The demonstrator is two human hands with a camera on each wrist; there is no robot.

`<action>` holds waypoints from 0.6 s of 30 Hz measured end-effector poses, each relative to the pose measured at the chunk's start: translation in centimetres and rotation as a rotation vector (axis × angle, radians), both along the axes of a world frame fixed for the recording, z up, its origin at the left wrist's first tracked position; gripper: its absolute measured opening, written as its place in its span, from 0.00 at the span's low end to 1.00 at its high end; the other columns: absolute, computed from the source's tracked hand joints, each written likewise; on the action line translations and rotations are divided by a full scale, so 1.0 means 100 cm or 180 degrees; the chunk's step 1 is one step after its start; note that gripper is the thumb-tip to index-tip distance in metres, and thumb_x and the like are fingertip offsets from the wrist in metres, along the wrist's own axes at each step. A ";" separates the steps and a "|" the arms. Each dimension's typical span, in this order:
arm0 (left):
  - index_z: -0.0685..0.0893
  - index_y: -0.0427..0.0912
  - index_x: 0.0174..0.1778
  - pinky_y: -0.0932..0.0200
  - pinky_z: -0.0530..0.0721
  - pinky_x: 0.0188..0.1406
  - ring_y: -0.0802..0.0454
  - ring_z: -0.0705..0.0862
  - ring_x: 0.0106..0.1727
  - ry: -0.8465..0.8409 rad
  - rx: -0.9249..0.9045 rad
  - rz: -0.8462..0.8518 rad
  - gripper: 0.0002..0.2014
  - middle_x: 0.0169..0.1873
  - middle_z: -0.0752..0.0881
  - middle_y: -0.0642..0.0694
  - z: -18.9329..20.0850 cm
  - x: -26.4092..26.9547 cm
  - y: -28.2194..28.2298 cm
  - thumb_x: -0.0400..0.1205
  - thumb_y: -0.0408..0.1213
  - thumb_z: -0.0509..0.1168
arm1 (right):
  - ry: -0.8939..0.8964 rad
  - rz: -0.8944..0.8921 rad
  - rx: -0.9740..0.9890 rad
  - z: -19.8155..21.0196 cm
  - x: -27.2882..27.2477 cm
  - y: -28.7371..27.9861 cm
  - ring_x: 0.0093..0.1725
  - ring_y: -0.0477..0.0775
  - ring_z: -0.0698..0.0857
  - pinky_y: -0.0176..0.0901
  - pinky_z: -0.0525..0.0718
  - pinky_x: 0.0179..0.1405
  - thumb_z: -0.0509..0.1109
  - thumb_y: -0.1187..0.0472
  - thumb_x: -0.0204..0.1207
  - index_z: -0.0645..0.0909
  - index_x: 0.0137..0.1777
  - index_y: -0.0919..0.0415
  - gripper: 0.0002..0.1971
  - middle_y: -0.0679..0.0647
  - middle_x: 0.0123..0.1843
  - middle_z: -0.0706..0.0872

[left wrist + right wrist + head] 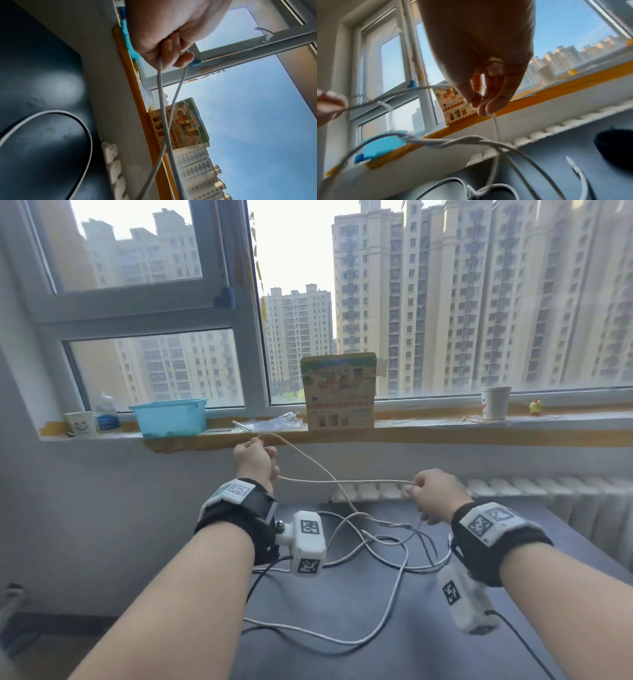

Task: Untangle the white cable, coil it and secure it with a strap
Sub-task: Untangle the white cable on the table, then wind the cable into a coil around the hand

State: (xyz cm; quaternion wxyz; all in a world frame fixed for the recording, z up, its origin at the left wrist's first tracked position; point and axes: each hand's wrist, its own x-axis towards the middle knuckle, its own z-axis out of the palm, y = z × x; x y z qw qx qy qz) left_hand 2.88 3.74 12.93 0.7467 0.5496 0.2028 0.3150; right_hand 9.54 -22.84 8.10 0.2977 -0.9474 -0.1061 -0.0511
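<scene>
the left hand (255,461) is raised in front of the windowsill (445,424), its grip closed around the white cable (346,481); in the left wrist view two strands of the cable drop out of the curled fingers (184,59) and cross lower down. the right hand (436,494) is held a little lower and to the right, its grip pinching the same cable between thumb and fingertips (488,106), with one strand hanging straight down from the pinch. between the two hands a length of cable runs nearly level and taut, and a second length arcs from the top of the left hand down to the right.

below the hands the rest of the cable lies in loose, overlapping loops on the dark tabletop (394,655), several strands crossing one another. one free end with a connector (570,161) lies on the tabletop to the right in the right wrist view.

on the windowsill stand a blue plastic basket (169,417), a colourful printed box (339,392) leaning against the glass, two paper cups (495,402), and a small yellow figure (535,407). a white radiator (534,487) runs under the sill behind the tabletop.
</scene>
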 end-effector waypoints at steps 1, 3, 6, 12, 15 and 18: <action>0.70 0.41 0.53 0.71 0.62 0.10 0.57 0.66 0.19 0.0085 0.0042 0.0033 0.06 0.28 0.75 0.46 -0.003 0.001 0.002 0.88 0.36 0.49 | 0.0009 -0.0014 0.0319 -0.002 0.003 -0.002 0.30 0.56 0.90 0.50 0.91 0.35 0.63 0.58 0.81 0.82 0.41 0.61 0.11 0.58 0.34 0.88; 0.71 0.40 0.52 0.71 0.63 0.10 0.55 0.68 0.20 0.0402 0.0255 -0.0019 0.07 0.28 0.76 0.45 -0.011 0.005 -0.001 0.88 0.36 0.49 | 0.0040 0.0098 0.1123 -0.001 0.005 -0.001 0.31 0.57 0.89 0.51 0.91 0.36 0.63 0.63 0.82 0.81 0.41 0.62 0.09 0.61 0.34 0.87; 0.73 0.37 0.43 0.69 0.65 0.13 0.57 0.67 0.08 0.0939 0.0571 -0.0298 0.11 0.18 0.77 0.44 -0.019 0.012 -0.017 0.88 0.35 0.49 | 0.0175 0.0382 0.2215 0.013 -0.002 0.007 0.35 0.59 0.88 0.49 0.91 0.37 0.56 0.74 0.79 0.82 0.40 0.64 0.14 0.67 0.40 0.87; 0.84 0.32 0.49 0.67 0.82 0.48 0.42 0.83 0.53 0.1473 0.2226 -0.0978 0.16 0.50 0.85 0.36 -0.016 0.010 -0.047 0.82 0.20 0.50 | 0.0118 0.0802 0.2699 0.044 -0.020 0.024 0.33 0.58 0.89 0.45 0.90 0.36 0.65 0.74 0.78 0.81 0.53 0.69 0.07 0.65 0.42 0.86; 0.78 0.39 0.69 0.54 0.75 0.69 0.43 0.77 0.69 0.1288 0.2751 -0.0970 0.24 0.67 0.80 0.40 -0.011 0.010 -0.053 0.80 0.22 0.50 | 0.0281 0.0871 0.2375 0.047 -0.020 0.026 0.29 0.56 0.87 0.49 0.88 0.36 0.62 0.77 0.79 0.72 0.63 0.61 0.16 0.64 0.45 0.88; 0.67 0.49 0.78 0.49 0.72 0.74 0.45 0.72 0.74 0.0904 0.3157 -0.1116 0.34 0.75 0.72 0.43 -0.002 0.011 -0.060 0.76 0.19 0.50 | 0.0321 0.1051 0.2011 0.047 -0.023 0.027 0.27 0.54 0.83 0.43 0.83 0.31 0.59 0.77 0.79 0.70 0.63 0.61 0.16 0.60 0.45 0.90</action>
